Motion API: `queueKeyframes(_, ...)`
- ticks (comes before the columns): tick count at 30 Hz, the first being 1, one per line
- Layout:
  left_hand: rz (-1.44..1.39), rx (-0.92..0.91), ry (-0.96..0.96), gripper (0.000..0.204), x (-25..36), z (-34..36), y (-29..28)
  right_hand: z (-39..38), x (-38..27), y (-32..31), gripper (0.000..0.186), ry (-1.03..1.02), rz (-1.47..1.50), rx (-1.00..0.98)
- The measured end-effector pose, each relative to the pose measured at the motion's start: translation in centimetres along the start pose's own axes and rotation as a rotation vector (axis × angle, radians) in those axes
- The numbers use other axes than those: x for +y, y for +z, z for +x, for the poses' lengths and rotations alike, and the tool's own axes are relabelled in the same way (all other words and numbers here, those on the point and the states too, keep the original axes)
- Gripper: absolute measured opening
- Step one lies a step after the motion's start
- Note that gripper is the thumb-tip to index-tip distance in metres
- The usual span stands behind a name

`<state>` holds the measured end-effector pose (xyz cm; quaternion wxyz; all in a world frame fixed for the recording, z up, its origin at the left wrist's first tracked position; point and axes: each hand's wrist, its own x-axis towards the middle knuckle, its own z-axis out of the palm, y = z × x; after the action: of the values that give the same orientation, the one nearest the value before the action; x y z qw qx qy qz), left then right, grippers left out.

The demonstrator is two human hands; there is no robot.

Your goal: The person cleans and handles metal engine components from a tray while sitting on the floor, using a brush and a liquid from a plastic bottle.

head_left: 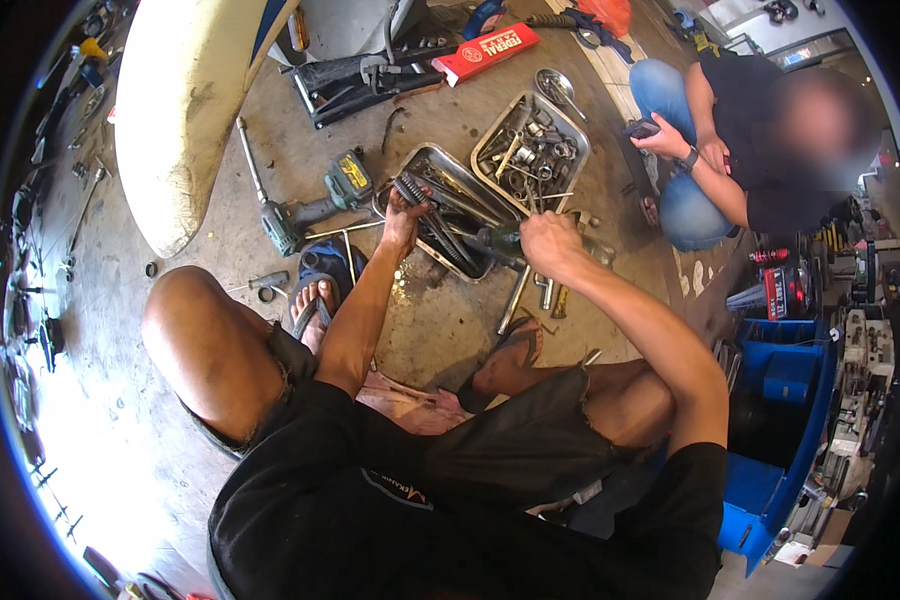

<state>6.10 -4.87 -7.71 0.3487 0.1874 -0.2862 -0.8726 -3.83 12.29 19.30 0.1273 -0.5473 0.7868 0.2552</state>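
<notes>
My left hand (406,208) is closed around a dark coiled spring (411,186) over a metal tray (420,152) holding dark hose-like parts (452,243) and metal pieces. My right hand (553,243) is closed over a green object (499,240), possibly a bottle, with a thin metal piece rising at its fingers; exactly what it grips is unclear. A second tray (570,122) of sockets and small metal parts sits just beyond it. A green power drill (300,210) with a long extension lies left of the trays. Wrenches (515,300) lie below my right hand.
Another person (730,110) crouches at right, holding a dark object. A pale curved panel (165,120) stands at upper left. A black jack (340,90), red box (485,55) and small dish (555,85) lie behind. A blue toolbox (770,440) is at right.
</notes>
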Motion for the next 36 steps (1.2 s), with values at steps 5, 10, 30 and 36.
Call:
queueKeyframes(5, 0.188, 0.143, -0.299, 0.056, -0.5, -0.9, -0.6, 0.1, 0.6, 2.0, 0.016, -0.008, -0.030, 0.005)
queueKeyframes(10, 0.275, 0.158, -0.326, 0.056, -1.5, -1.1, -0.3, 0.0, 0.8, 4.6, 0.015, 0.077, -0.033, -0.108)
queueKeyframes(30, 0.425, 0.134, -0.201, 0.066, -0.8, -2.0, -1.3, 1.2, 0.1, 1.1, 0.021, 0.025, 0.037, 0.080)
queueKeyframes(36, 0.675, 0.316, -0.066, 0.067, -0.4, -1.5, -0.7, 0.4, 0.9, 2.7, 0.021, -0.011, -0.003, 0.101)
